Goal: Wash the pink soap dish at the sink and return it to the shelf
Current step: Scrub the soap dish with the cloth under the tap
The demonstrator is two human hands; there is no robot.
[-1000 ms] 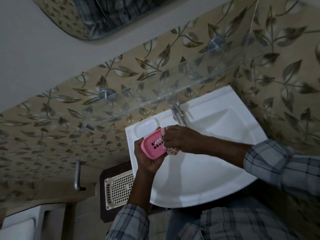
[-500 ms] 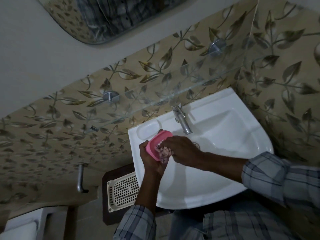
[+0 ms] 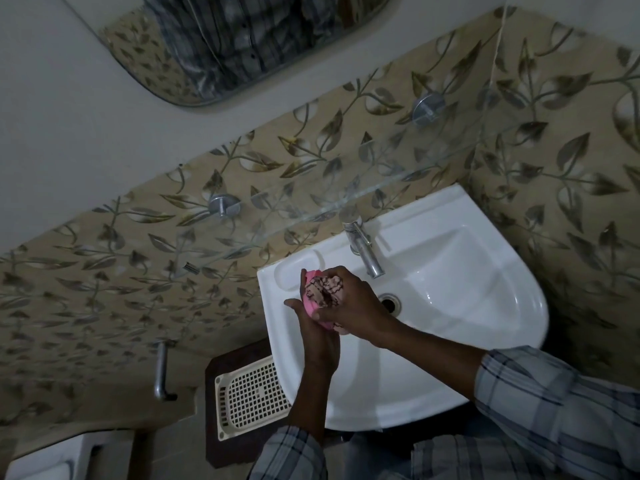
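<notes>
While the dish (image 3: 307, 301) is held on edge in the left grip (image 3: 313, 332), whose fingers and thumb are curled round it, a patterned cloth (image 3: 323, 289) is clutched in the right grip (image 3: 353, 306) and pressed against the dish's right face. Most of the dish is hidden by the cloth and the right grip, so only a pink strip is seen along the cloth's left side, with a little more beneath it; which face is being rubbed cannot be told. Both grips are held touching the dish from opposite sides, above the left part of the white sink (image 3: 450, 206). A metal tap (image 3: 363, 251) is seen just beyond the right grip and slightly to its right, its spout angled down into the bowl. The drain (image 3: 389, 303) is seen just right of the right grip. Beyond both grips, a glass shelf (image 3: 311, 220) is carried on metal pegs against the leaf-patterned wall, well apart from the dish. Below the left grip, a cream grid basket (image 3: 252, 393) is partly covered by the sink's edge. Plaid sleeves are worn on both arms.
</notes>
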